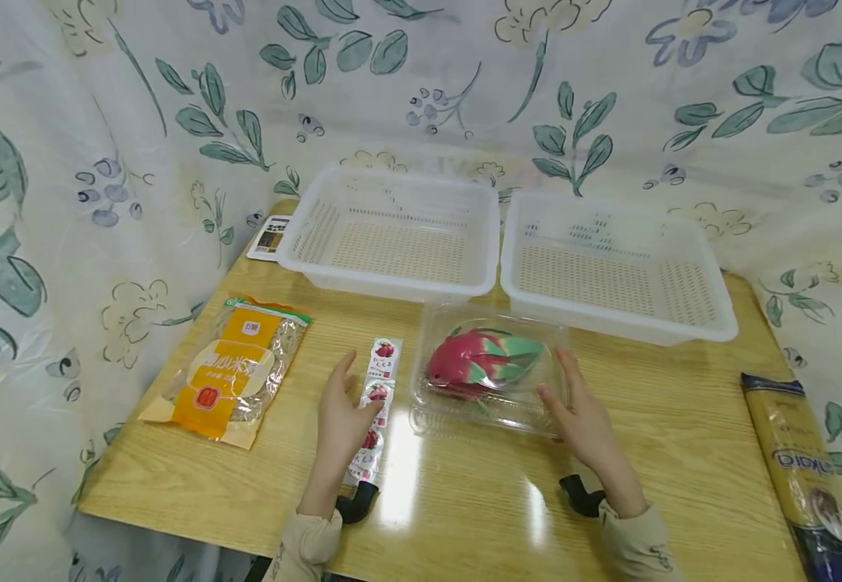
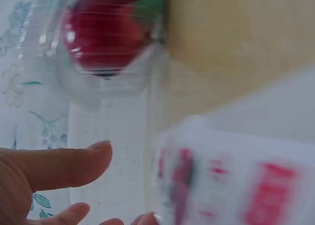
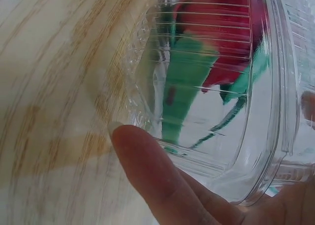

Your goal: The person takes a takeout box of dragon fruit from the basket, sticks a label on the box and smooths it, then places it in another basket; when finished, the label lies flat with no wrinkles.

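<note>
A clear plastic box (image 1: 492,408) holds a red dragon fruit with green leaf tips (image 1: 479,360) in the middle of the table. My right hand (image 1: 588,424) holds the box at its right end. In the right wrist view its thumb (image 3: 147,173) lies along one side, and another fingertip shows at the far side. My left hand (image 1: 344,420) is left of the box, its thumb and fingers spread apart. Beside and partly under that hand in the head view lies a strip of white sachets (image 1: 381,372) printed with red fruit; whether the hand touches it is unclear.
Two white perforated baskets (image 1: 457,291) (image 1: 610,323) stand side by side at the back. An orange-labelled bag (image 1: 225,372) lies at left, near a small white packet (image 1: 270,237). A gold and blue package (image 1: 799,461) lies along the right edge.
</note>
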{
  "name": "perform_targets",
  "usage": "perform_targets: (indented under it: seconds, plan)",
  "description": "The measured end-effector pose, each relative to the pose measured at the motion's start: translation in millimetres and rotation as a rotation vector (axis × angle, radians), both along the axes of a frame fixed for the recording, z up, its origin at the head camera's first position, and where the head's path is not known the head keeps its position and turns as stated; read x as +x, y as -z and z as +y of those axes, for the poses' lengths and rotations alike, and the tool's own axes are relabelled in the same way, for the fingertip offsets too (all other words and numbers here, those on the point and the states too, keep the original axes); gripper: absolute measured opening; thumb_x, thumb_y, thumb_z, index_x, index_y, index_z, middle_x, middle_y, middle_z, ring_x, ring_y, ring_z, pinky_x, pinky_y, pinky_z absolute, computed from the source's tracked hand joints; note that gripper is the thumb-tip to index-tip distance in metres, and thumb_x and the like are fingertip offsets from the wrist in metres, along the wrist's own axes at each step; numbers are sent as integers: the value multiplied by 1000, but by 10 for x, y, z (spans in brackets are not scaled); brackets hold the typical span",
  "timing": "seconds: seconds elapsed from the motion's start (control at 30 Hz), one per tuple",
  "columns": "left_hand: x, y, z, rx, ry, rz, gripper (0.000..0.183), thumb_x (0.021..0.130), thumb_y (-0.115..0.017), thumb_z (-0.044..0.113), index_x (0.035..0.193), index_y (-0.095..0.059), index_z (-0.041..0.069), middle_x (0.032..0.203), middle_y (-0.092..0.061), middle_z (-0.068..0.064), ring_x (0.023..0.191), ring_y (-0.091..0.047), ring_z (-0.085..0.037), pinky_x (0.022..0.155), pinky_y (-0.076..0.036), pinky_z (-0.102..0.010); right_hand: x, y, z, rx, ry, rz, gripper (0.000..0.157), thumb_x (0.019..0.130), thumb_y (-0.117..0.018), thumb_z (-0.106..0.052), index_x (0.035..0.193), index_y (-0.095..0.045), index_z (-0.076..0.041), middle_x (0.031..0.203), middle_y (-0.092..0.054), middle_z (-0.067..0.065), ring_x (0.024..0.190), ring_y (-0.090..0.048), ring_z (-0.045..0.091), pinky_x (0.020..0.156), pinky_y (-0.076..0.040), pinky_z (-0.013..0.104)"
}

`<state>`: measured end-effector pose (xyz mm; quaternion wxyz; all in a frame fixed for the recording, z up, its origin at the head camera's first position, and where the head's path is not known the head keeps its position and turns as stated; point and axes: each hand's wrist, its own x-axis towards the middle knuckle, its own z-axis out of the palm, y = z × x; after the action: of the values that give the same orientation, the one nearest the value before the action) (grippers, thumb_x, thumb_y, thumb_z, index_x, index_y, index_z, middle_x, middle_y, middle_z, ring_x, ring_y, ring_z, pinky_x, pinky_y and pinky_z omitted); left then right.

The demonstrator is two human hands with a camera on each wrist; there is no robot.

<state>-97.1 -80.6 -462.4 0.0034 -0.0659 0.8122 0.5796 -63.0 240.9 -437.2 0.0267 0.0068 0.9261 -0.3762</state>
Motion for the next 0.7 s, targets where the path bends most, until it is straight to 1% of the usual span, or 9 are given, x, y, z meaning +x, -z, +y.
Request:
perform_targets:
  seconds: [0.1,0.23,0.27,0.3,0.37,0.43,0.5,0.6,0.7]
  plan:
    - [94,82,-6,-172,-27,26,87,68,-75,-12,146,-39,3,144,-43,-28,128,-46,-47,99,-47,-56,0,1,0,-3,0,-8,69,103,-42,-38,158,-4,-19,162,-7,21,69,-71,29,92,-45,67]
    - [154,116,-3,-359,-36,44,91,64,-81,-7,145,-41,4,140,-44,-28,125,-43,-47,97,-43,-61,0,-5,3,-9,9,-23,69,103,-41,-39,158,-3,-21,162,-6,22,57,-66,18,91,-46,67]
    - [163,107,4,-387,-41,44,92,64,-82,-5,146,-41,5,139,-44,-27,123,-43,-46,94,-44,-61,3,-7,5,-12,10,-24,69,103,-41,-40,158,-3,-21,162,-7,22,58,-67,19,92,-45,67]
    - [171,95,12,-414,-47,42,93,64,-84,-3,146,-41,6,138,-44,-27,120,-44,-46,90,-46,-60,6,-6,7,-12,9,-21,69,103,-41,-40,158,-2,-21,162,-7,21,66,-70,26,93,-43,68]
    - [189,67,28,-455,-56,32,94,65,-85,-1,146,-40,8,136,-44,-27,116,-44,-46,83,-48,-57,12,-3,8,-14,7,-17,69,103,-41,-40,158,-3,-20,162,-7,20,86,-70,40,96,-40,70]
    - [211,41,49,-486,-62,25,94,66,-85,-1,147,-39,8,135,-43,-29,111,-46,-47,78,-50,-55,17,6,8,-24,4,-20,70,103,-41,-40,158,-2,-21,163,-6,18,81,-70,41,95,-41,69]
    - [224,31,73,-500,-70,29,93,66,-84,-3,147,-39,7,132,-44,-31,105,-49,-48,74,-50,-53,15,12,9,-25,2,-14,70,103,-41,-40,158,-2,-21,163,-6,18,85,-69,43,96,-40,70]
    - [222,43,98,-504,-66,38,92,65,-83,-6,146,-39,3,124,-47,-34,94,-56,-47,70,-51,-51,10,16,14,-27,0,-8,70,103,-41,-40,158,-3,-21,163,-6,18,78,-70,38,95,-41,69]
    - [214,57,98,-491,-56,24,93,65,-83,-6,145,-37,-1,118,-49,-36,83,-60,-46,64,-53,-50,6,13,16,-19,1,1,69,103,-41,-39,158,-3,-20,162,-7,19,109,-59,53,97,-38,71]
